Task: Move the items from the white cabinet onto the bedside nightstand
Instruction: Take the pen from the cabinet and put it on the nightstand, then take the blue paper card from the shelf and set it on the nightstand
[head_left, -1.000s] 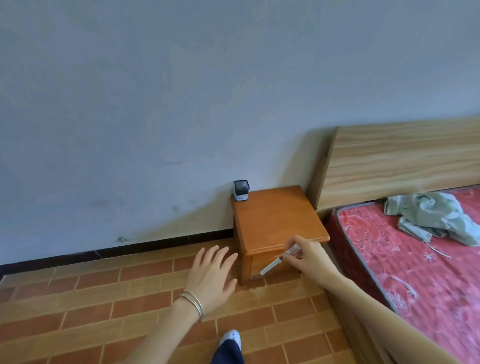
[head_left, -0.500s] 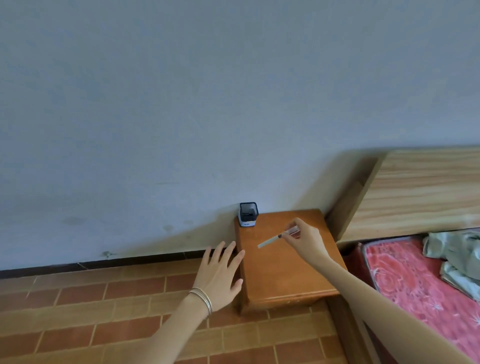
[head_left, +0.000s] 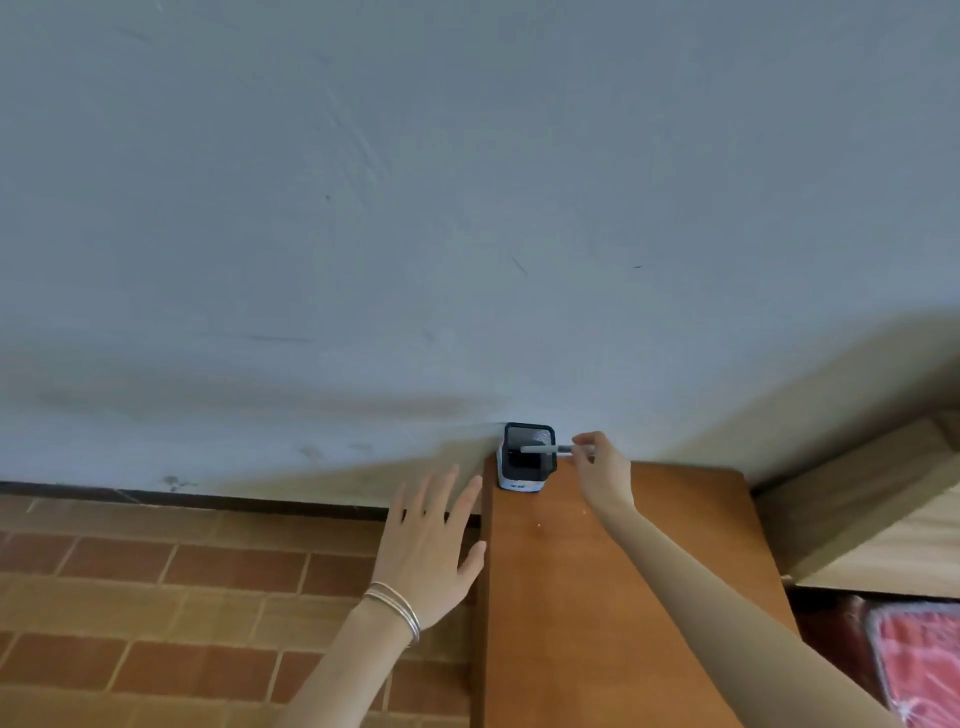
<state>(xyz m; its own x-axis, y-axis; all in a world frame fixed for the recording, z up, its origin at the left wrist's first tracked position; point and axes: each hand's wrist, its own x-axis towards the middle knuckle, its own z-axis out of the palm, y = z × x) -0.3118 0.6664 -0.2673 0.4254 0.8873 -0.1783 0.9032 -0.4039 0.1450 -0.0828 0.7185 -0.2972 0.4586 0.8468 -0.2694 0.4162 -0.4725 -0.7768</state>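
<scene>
The wooden nightstand stands against the grey wall. At its back left corner sits a small black-and-white pen holder with a mesh top. My right hand pinches a white pen and holds it level over the holder's opening. My left hand hovers with fingers spread just left of the nightstand, above the floor, holding nothing. The white cabinet is out of view.
A wooden headboard rises right of the nightstand, with a red patterned mattress at the lower right. Brown brick-pattern floor tiles lie to the left, ending at a dark skirting strip along the wall.
I have come closer to the nightstand. My right hand carried the pen from the nightstand's front edge back to above the pen holder. My left hand stayed spread at the left side.
</scene>
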